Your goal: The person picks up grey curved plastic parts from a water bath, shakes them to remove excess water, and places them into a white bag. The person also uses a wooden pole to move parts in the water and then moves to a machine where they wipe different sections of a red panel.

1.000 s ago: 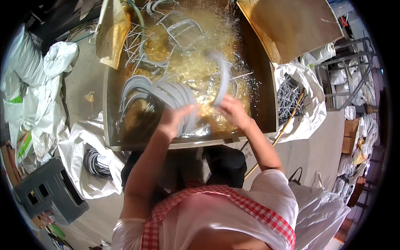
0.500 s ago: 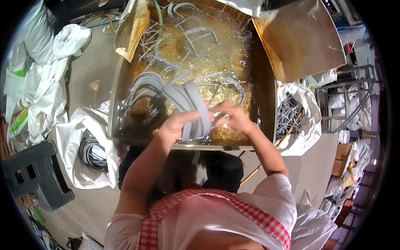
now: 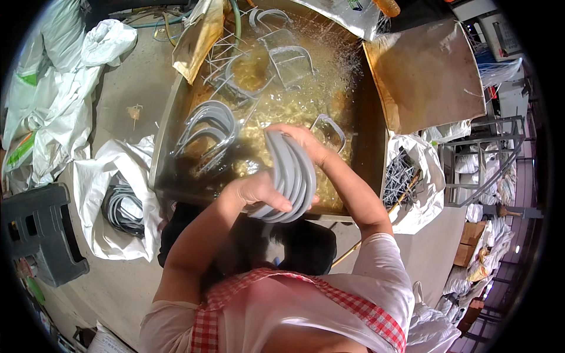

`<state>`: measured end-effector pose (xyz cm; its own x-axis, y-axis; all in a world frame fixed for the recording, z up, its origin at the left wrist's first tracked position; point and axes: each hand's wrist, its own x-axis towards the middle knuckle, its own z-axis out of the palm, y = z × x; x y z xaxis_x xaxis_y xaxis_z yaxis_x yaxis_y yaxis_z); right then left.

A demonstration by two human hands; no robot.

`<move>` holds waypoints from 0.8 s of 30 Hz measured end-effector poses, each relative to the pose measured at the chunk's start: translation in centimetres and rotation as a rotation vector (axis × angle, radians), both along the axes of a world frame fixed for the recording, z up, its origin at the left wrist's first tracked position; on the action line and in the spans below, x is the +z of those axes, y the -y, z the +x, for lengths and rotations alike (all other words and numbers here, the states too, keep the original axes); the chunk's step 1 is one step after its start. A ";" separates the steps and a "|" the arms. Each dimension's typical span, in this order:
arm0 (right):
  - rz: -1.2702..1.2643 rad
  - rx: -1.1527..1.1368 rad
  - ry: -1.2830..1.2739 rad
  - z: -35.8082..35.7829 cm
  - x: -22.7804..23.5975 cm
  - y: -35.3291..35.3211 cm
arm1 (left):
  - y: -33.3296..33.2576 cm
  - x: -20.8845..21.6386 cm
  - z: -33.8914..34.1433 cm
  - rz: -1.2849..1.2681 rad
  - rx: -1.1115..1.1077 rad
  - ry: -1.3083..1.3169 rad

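Observation:
A stack of several curved grey plastic strips [image 3: 294,179] is held between my two hands above the near edge of a water-filled metal tank [image 3: 165,138]. My left hand [image 3: 256,191] is closed round the lower end, thumb over the front strip. At the upper end, my right hand [image 3: 300,140] grips the stack from behind, some fingers hidden by it. Left of my hands, a bundle of similar curved grey strips [image 3: 215,120] lies in the water. One thin curved grey piece [image 3: 336,130] is in the water beyond my right wrist.
Curved pieces with thin rods [image 3: 291,56] lie farther back in the tank, where water splashes. A white sack of coiled grey strips [image 3: 88,194] stands left; a sack of grey rods [image 3: 403,176] stands right. Brown boards [image 3: 429,76] flank the tank. A dark plastic stool [image 3: 44,235] is far left.
The stack has come nearer to me and slightly right, its strips now bunched in an even curve. My right hand has moved from its side to its upper end. Thin spokes beside it are gone.

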<state>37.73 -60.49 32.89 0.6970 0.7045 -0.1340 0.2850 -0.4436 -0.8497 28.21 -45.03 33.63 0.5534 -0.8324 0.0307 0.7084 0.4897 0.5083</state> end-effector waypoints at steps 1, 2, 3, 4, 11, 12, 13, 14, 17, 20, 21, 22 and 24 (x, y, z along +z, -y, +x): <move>0.052 -0.053 -0.072 -0.2 -0.3 -0.1 | 0.0 -0.1 0.0 0.014 -0.001 0.040; 0.089 -0.071 -0.097 -0.4 -0.5 -0.2 | 0.0 0.2 -0.1 0.010 0.004 0.005; 0.127 -0.090 -0.122 -0.5 -0.8 -0.4 | -0.2 0.7 -0.2 0.007 0.009 -0.029; 0.164 -0.109 -0.146 -0.6 -1.2 -0.3 | -0.2 1.0 -0.2 0.003 0.015 -0.064; 0.248 -0.415 -0.408 -2.0 -1.9 0.9 | -2.5 -0.8 2.3 0.616 0.238 0.226; 0.229 -0.415 -0.275 -1.7 -2.9 2.1 | -3.0 -0.1 3.0 0.770 0.409 0.258; 0.212 -0.421 -0.132 -1.1 -4.1 3.2 | -3.3 0.5 3.6 0.920 0.584 0.291; 0.185 -0.423 0.009 -0.5 -5.2 4.0 | -3.3 -0.3 3.8 0.852 0.873 0.190; 0.257 -0.655 0.006 0.9 -6.4 4.6 | -1.7 -1.5 3.6 0.810 1.023 0.082; 0.152 -0.937 -0.114 1.1 -3.0 3.2 | -0.3 -1.4 2.6 1.032 0.863 0.484; 0.153 -0.937 -0.125 1.0 -3.0 3.4 | 0.0 -0.7 2.5 1.137 0.817 0.541; 0.153 -0.937 -0.136 0.7 -2.9 3.5 | 0.0 -1.2 2.9 1.093 0.854 0.539; 0.121 -0.897 -0.166 0.2 -2.1 3.5 | -0.5 -2.0 3.5 1.013 0.940 0.518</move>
